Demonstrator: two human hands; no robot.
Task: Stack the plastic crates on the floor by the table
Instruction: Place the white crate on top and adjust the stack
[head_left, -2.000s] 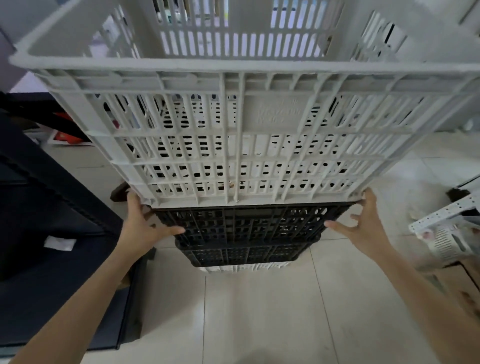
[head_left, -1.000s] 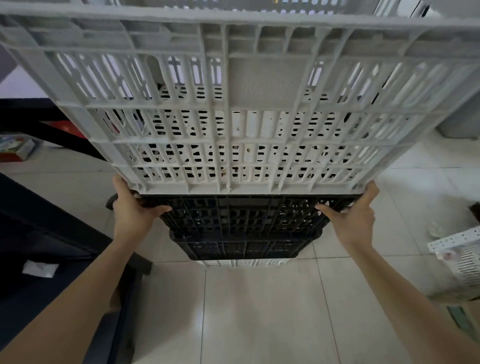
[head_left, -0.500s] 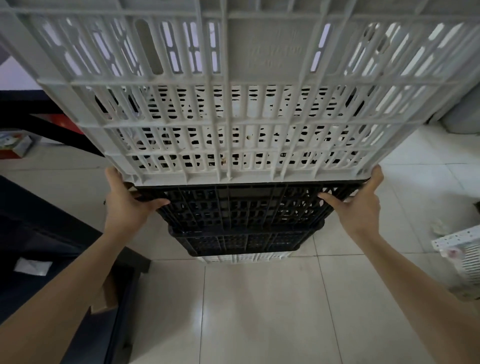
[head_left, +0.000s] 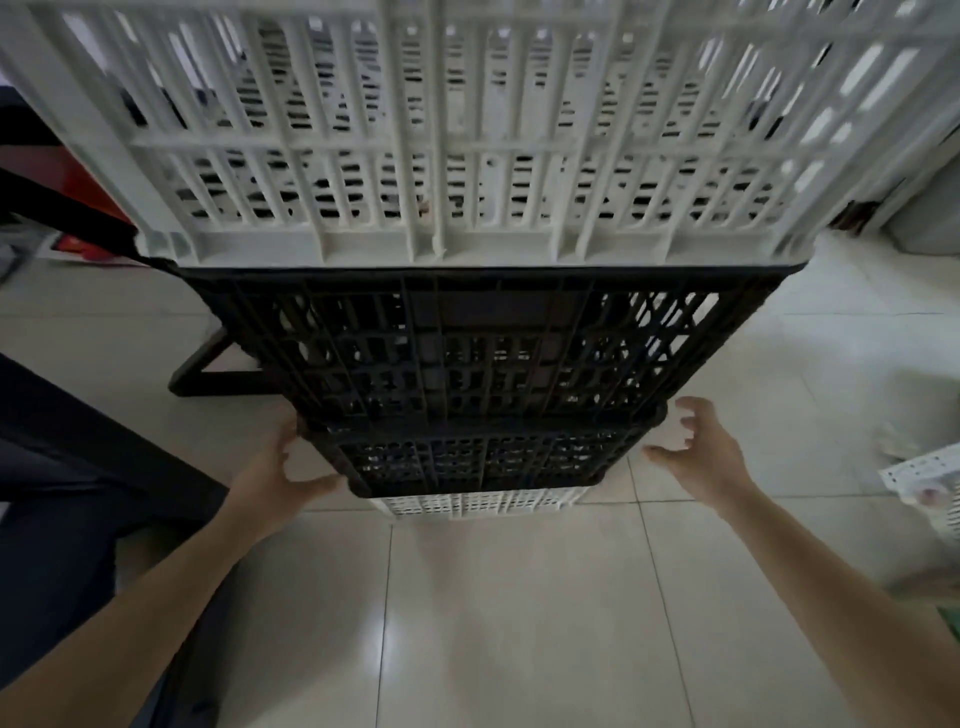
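A stack of slatted plastic crates rises from the tiled floor. The white top crate (head_left: 441, 145) rests on a black crate (head_left: 483, 343), under it a second black crate (head_left: 478, 457), and a white bottom crate (head_left: 478, 503) on the floor. My left hand (head_left: 278, 480) is spread open, its fingers touching the lower black crate's left corner. My right hand (head_left: 698, 457) hovers open just off that crate's right corner, fingers curled and apart from it. Neither hand grips anything.
A dark table (head_left: 78, 447) and its black leg frame (head_left: 208, 371) stand at the left, close to the stack. A white perforated basket (head_left: 930, 486) lies on the floor at the right edge. Red items (head_left: 78, 182) sit behind the table. Pale tiled floor (head_left: 509, 623) lies before me.
Both hands have let go of the white top crate's bottom corners and dropped down to the lower black crate. The top crate now sits on the stack. The view tilted down.
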